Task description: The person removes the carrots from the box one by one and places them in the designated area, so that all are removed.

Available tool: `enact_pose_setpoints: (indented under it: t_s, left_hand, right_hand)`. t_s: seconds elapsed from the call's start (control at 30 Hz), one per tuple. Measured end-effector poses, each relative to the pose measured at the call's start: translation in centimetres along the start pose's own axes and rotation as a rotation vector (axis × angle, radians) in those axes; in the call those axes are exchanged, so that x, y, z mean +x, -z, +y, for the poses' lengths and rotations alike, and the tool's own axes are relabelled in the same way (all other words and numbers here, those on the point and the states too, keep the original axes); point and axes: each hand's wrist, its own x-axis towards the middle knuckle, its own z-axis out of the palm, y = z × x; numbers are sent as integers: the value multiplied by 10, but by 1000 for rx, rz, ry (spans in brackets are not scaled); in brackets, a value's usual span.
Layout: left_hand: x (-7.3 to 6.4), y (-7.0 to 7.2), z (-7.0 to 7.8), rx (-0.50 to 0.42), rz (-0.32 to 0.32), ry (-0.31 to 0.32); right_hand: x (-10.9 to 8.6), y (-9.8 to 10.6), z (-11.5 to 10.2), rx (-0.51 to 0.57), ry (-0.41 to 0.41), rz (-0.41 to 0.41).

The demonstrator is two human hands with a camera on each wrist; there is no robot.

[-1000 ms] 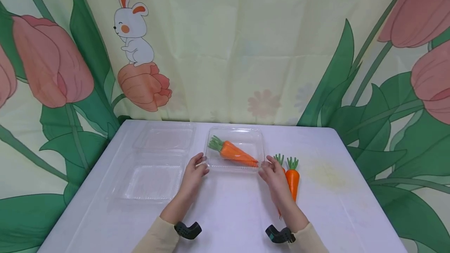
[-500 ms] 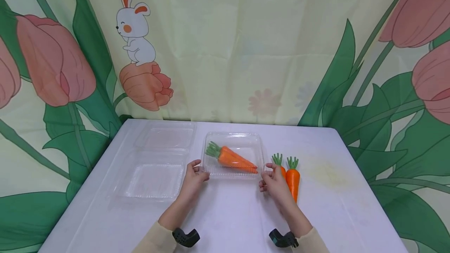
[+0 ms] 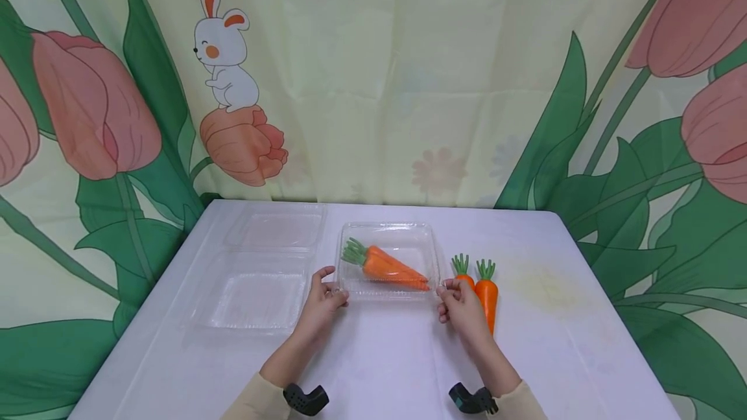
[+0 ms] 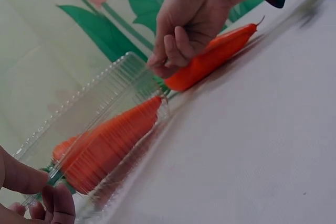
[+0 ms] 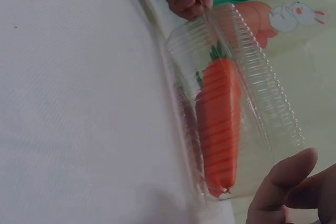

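A clear plastic clamshell box [image 3: 411,238] with its lid down contains an orange carrot [image 3: 390,268] with green leaves, lying slantwise. My left hand [image 3: 320,306] pinches the box's near left corner between thumb and fingers. At the near right corner, my right hand [image 3: 465,311] pinches the rim in the same way. In the left wrist view, the ribbed side wall [image 4: 126,72] runs between both hands. The right wrist view shows the carrot [image 5: 220,124] through the plastic, with my right thumb and fingers [image 5: 286,182] at the lower right.
A second clear clamshell box [image 3: 257,297] lies opened flat on the left of the white table [image 3: 379,368]. To the right, two carrots [image 3: 487,297] lie side by side, one partly hidden behind my right hand. A printed curtain [image 3: 373,83] hangs behind the table.
The box with the carrot has come slightly nearer to me. Both hands have drawn back with it, and their fingers now pinch its near corners.
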Motion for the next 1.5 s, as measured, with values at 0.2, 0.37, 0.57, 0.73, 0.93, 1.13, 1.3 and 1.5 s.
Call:
enact_pose_setpoints:
  t_s: [0.2, 0.37, 0.57, 0.73, 0.93, 1.13, 1.3, 1.5]
  left_hand:
    - [-2, 1, -2, -13, -2, -1]
    - [-3, -1, -3, -51, 23, -14]
    - [-6, -4, -6, -122, 72, -54]
    - [-7, -6, -10, -154, 125, -76]
    - [-5, -9, -15, -194, 185, -66]
    - [-2, -11, -20, -192, 217, -97]
    - [-3, -10, -15, -209, 167, -77]
    - [1, -3, -3, -299, 120, 10]
  right_hand:
    - [-1, 1, 1, -5, 7, 16]
    - [-1, 0, 1, -66, 14, 7]
    - [-2, -1, 1, -79, 18, 4]
    - [-2, -2, 0, -92, 21, -3]
    - [-1, -3, -1, -92, 11, -15]
    - [1, -2, -3, -84, 11, -23]
    - [1, -1, -4, -93, 10, -27]
    - [-2, 2, -4, -103, -3, -33]
